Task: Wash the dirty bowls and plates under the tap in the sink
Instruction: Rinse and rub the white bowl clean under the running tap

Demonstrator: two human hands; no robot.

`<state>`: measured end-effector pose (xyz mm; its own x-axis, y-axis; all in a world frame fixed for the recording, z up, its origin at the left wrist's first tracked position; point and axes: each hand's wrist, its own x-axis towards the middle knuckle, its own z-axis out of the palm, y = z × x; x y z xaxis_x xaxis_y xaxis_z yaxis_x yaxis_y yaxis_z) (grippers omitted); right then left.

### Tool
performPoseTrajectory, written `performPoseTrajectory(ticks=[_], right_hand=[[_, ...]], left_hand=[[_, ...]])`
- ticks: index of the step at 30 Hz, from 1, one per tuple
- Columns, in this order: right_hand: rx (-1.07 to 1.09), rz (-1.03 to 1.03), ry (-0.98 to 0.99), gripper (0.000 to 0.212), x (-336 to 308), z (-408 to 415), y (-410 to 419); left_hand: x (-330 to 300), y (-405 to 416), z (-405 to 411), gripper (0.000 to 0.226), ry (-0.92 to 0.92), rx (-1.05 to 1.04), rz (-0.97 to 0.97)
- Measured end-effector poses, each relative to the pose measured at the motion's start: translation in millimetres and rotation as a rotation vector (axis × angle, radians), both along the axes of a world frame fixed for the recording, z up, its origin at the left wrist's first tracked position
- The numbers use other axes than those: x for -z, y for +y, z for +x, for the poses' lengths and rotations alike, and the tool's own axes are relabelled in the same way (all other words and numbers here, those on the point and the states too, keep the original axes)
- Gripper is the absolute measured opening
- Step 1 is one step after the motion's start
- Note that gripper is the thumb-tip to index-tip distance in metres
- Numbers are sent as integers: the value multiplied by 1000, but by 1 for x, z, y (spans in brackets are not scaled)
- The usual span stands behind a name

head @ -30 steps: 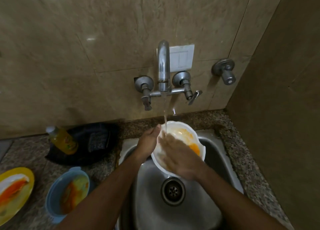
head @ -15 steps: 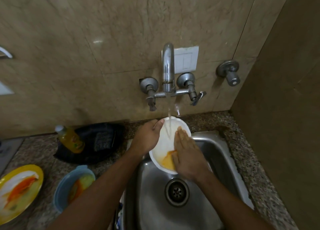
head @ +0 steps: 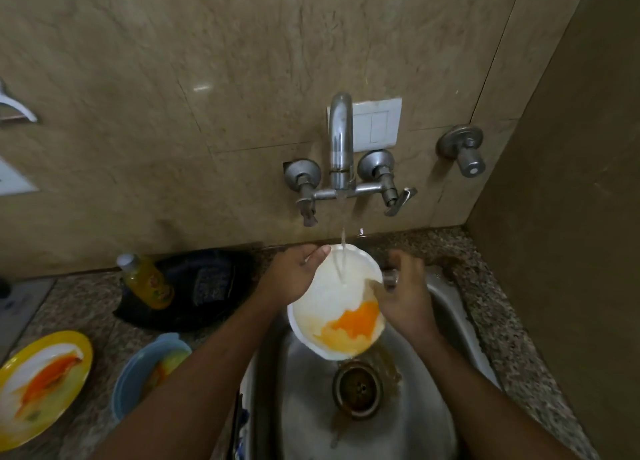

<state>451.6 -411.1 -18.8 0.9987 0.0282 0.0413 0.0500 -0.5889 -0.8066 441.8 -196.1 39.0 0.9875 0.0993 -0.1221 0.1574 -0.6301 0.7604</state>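
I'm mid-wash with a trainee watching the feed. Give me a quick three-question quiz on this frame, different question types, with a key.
1. True or false: water from the tap is falling into the white bowl.
2. Multiple choice: where does the orange residue sit in the white bowl? A) at the upper rim, B) in the lower part nearest the drain, C) nowhere, it is clean.
3. Fill in: on the counter left of the sink wait a dirty yellow plate and a dirty ____ bowl.

Key: 1 true. 2 B. 3 blue. Note that the left hand grips the white bowl's far rim, and the right hand is at its right edge.
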Motion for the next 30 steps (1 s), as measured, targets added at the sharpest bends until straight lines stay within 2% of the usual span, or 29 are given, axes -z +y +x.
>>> performPoseTrajectory(ticks=[2,3,6,8,12,13,15,17,20,21,23,26,30], right_hand=[[-55,156,282,46,-6,8,7],[-46,222,342,37,-7,10,9],[135,334,278,27,-8,13,11],[244,391,246,28,-5,10,12],[368,554,236,31,0,2,16],[370,586,244,31,0,0,16],[366,604,266,33,-1,-3,15],[335,469,215,38,-2,-6,13],[329,15,-106,53,-4,-17,10],[282,-98,-230,52,-3,-21,9],[23,-257,-370,46,1,-24,11],[-390,-436,-340,54,8,-28,30],[-710,-429,-302,65,12,-46,39]], left_hand=[[-2,-4,3,49,30,43,-53],[-3,-7,4,46,22,37,-89],[-1,-15,-3,29,-20,-166,-309],[13,-21,-16,35,10,-285,-479],[40,-33,-25,62,85,-399,-759],[42,-34,-22,64,92,-426,-792],[39,-36,-16,53,70,-453,-788],[35,-39,-9,37,37,-472,-713],[34,-41,-3,28,12,-444,-611],[35,-42,-2,28,8,-422,-586],[37,-43,-2,29,-9,-391,-558],[36,-48,0,37,-38,-368,-518],[21,-44,6,34,-120,-352,-479]])
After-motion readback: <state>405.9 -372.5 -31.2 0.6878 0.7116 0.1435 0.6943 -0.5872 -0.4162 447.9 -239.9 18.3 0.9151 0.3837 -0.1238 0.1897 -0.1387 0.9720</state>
